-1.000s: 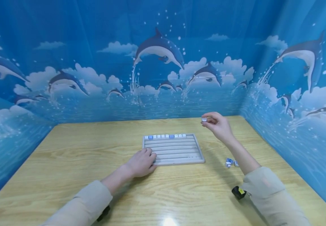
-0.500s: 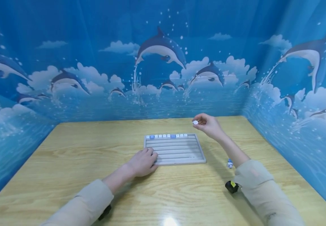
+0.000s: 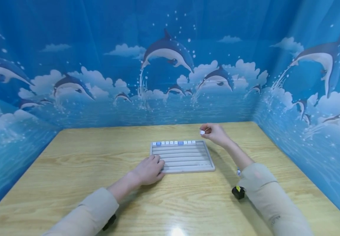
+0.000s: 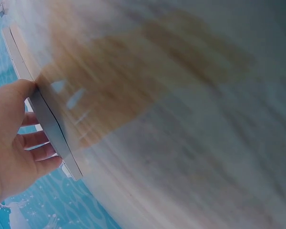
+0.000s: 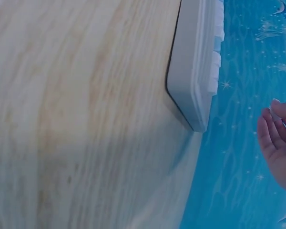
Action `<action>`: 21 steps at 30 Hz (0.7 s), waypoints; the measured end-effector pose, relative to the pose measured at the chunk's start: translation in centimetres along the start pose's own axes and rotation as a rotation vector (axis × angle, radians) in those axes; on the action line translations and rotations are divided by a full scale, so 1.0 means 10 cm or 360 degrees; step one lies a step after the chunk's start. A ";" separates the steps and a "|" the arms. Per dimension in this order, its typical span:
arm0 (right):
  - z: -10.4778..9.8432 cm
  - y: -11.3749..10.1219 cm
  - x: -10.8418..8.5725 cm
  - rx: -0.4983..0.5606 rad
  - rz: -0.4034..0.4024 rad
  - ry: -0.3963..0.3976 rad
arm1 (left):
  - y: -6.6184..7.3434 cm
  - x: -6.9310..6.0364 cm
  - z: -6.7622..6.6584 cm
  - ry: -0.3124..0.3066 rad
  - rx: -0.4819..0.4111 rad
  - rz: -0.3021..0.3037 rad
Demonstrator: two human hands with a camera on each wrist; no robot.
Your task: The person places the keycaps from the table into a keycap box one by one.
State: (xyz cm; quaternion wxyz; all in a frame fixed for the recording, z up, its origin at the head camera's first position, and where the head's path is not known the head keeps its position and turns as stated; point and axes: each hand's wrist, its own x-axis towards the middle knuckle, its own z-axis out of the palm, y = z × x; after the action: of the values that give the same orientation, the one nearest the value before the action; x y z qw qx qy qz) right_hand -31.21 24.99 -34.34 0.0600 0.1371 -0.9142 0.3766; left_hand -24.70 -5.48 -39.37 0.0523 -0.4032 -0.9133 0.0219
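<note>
A grey tray (image 3: 187,156) with ridged rows lies on the table in the head view. Along its far row stand several white and blue keycaps (image 3: 171,143), with bare tray at the right end of that row. My left hand (image 3: 148,170) holds the tray's left edge near the front corner; in the left wrist view its thumb and fingers (image 4: 35,138) bend onto the rim. Above and beyond the tray's far right corner, my right hand (image 3: 216,134) pinches a white keycap (image 3: 202,132) between thumb and fingertips, apart from the tray. The right wrist view shows this hand (image 5: 282,150) partly cut off.
More keycaps (image 3: 238,172) lie right of the tray, mostly hidden by the right sleeve (image 3: 259,183). Black devices (image 3: 238,192) are worn under both wrists. A blue dolphin-print curtain (image 3: 113,108) encloses the wooden table (image 3: 78,157) at the back and sides.
My right hand has moved left and then down with the keycap, closer to the tray's far right corner. The right sleeve now covers more of the loose keycaps. My left hand stays on the tray.
</note>
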 end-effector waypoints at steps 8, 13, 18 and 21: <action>0.09 0.16 0.10 0.0021 0.0000 -0.0088 | -0.01 0.00 0.02 0.0003 0.0001 -0.0004; 0.12 0.24 0.13 -0.0058 0.0014 -0.0128 | -0.01 0.01 0.01 0.0013 0.0011 0.0000; 0.15 0.29 0.17 -0.0225 -0.0022 -0.0167 | -0.01 0.01 0.02 0.0014 0.0036 0.0010; 0.18 0.31 0.19 -0.0323 -0.0039 -0.0227 | -0.01 0.00 0.02 0.0010 0.0038 0.0017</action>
State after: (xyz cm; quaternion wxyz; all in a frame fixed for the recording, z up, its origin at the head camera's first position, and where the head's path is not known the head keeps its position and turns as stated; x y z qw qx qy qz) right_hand -33.92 25.44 -37.29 0.0130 0.1681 -0.9478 0.2706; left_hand -24.82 -5.50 -39.56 0.0599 -0.4075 -0.9107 0.0319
